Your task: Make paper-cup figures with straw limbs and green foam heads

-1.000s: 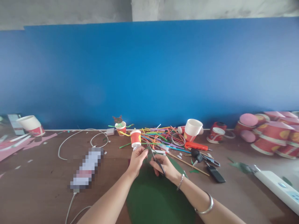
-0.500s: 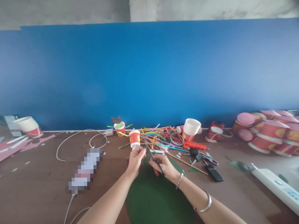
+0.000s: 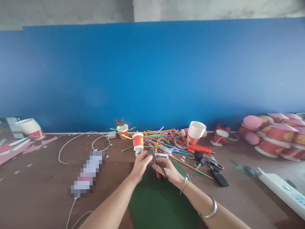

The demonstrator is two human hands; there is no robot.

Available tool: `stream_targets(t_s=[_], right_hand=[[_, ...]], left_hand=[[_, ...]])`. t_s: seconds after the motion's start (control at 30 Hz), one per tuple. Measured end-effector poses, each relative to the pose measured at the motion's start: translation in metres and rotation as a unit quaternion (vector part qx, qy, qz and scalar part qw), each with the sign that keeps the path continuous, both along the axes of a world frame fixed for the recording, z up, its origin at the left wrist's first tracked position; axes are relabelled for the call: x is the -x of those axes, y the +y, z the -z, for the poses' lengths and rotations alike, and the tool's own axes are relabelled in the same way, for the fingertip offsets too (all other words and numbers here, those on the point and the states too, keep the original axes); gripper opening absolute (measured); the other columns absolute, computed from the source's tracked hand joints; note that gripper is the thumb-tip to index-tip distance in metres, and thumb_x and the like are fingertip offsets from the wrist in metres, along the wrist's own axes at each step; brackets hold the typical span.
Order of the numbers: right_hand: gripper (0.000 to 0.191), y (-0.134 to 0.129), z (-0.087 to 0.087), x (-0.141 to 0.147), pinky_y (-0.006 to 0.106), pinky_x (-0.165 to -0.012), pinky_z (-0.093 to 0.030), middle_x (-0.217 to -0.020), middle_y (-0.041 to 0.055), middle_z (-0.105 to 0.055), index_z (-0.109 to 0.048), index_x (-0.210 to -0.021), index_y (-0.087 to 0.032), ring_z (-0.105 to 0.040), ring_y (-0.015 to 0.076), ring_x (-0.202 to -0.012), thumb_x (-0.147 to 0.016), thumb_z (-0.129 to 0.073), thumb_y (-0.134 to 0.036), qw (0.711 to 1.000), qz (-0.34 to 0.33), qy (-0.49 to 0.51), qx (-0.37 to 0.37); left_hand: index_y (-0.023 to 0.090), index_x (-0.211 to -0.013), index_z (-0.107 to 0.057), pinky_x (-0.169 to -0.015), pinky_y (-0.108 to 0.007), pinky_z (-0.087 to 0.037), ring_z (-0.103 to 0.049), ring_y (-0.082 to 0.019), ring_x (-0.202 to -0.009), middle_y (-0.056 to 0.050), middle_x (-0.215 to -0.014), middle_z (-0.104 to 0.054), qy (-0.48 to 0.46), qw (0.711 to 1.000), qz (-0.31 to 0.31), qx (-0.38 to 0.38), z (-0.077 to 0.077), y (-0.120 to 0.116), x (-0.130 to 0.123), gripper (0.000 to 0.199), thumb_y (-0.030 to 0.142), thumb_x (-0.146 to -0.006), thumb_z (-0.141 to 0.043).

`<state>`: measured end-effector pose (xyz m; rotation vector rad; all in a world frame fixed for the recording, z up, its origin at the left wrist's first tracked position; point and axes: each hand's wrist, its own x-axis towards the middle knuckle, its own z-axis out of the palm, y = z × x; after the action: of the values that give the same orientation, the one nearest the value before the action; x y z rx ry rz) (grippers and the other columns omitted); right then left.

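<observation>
My right hand (image 3: pixel 170 170) is closed around black-handled scissors (image 3: pixel 163 171), whose blades point up and away. Close beside it, my left hand (image 3: pixel 140 167) pinches a small dark green piece of paper (image 3: pixel 151 155), which meets the scissor blades; its full shape is partly covered by my fingers. Beneath both hands lies a large dark green sheet (image 3: pixel 164 203) with a rounded right edge. Just past my left fingertips stands an upside-down red and white paper cup (image 3: pixel 138 142) with a yellow strip on its side.
Coloured sticks (image 3: pixel 164 138) lie heaped behind my hands. To the right are a white paper cup (image 3: pixel 196 130), an orange cutter (image 3: pixel 199 149), keys (image 3: pixel 200 158), stacked red cups (image 3: pixel 276 136) and a power strip (image 3: pixel 281 190). A blurred-out device (image 3: pixel 88 173) with a cable lies left.
The view has shifted very slightly. Both hands stay almost in place, with the left fingertips a little closer to the scissors.
</observation>
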<state>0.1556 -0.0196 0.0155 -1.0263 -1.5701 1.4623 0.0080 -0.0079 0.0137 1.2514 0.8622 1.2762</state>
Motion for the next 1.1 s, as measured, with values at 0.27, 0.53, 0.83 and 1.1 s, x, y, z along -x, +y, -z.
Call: stream_targets(t_s=[0.27, 0.53, 0.83, 1.1], right_hand=[[0.030, 0.0002, 0.0003, 0.0005, 0.020, -0.038, -0.034, -0.041, -0.0074, -0.048, -0.049, -0.065, -0.018, -0.043, 0.0074, -0.035, -0.072, -0.063, -0.044, 1.000, 0.009, -0.009, -0.007], [0.027, 0.0007, -0.0028, -0.0001, 0.020, -0.037, -0.032, -0.038, -0.0073, -0.047, -0.051, -0.063, -0.018, -0.041, 0.0070, -0.033, -0.072, -0.063, -0.041, 1.000, 0.006, -0.014, -0.009], [0.027, -0.0003, -0.0050, 0.0003, 0.019, -0.036, -0.032, -0.037, -0.0074, -0.046, -0.051, -0.063, -0.018, -0.040, 0.0067, -0.032, -0.071, -0.062, -0.041, 1.000, 0.011, -0.020, -0.004], [0.029, 0.0002, -0.0029, -0.0002, 0.019, -0.037, -0.033, -0.039, -0.0072, -0.048, -0.052, -0.067, -0.017, -0.043, 0.0073, -0.033, -0.071, -0.064, -0.043, 1.000, 0.006, -0.018, 0.002]], left_hand=[[0.017, -0.059, -0.050, -0.062, -0.024, -0.033, -0.043, -0.011, -0.060, 0.004, -0.059, -0.047, 0.015, 1.000, -0.009, 0.011, 0.0000, 0.0010, 0.0003, 0.025, 0.034, -0.074, -0.060], [0.017, -0.058, -0.049, -0.060, -0.024, -0.033, -0.041, -0.011, -0.059, 0.003, -0.058, -0.045, 0.026, 0.999, -0.040, 0.005, 0.0065, 0.0029, 0.0013, 0.028, 0.036, -0.075, -0.060], [0.018, -0.058, -0.049, -0.061, -0.024, -0.033, -0.041, -0.012, -0.060, 0.003, -0.058, -0.046, 0.031, 0.997, -0.064, 0.000, 0.0080, 0.0041, 0.0015, 0.028, 0.037, -0.076, -0.059], [0.018, -0.058, -0.050, -0.060, -0.024, -0.034, -0.043, -0.012, -0.059, 0.003, -0.057, -0.048, 0.023, 0.997, -0.072, 0.010, 0.0051, 0.0037, 0.0009, 0.029, 0.039, -0.074, -0.061]])
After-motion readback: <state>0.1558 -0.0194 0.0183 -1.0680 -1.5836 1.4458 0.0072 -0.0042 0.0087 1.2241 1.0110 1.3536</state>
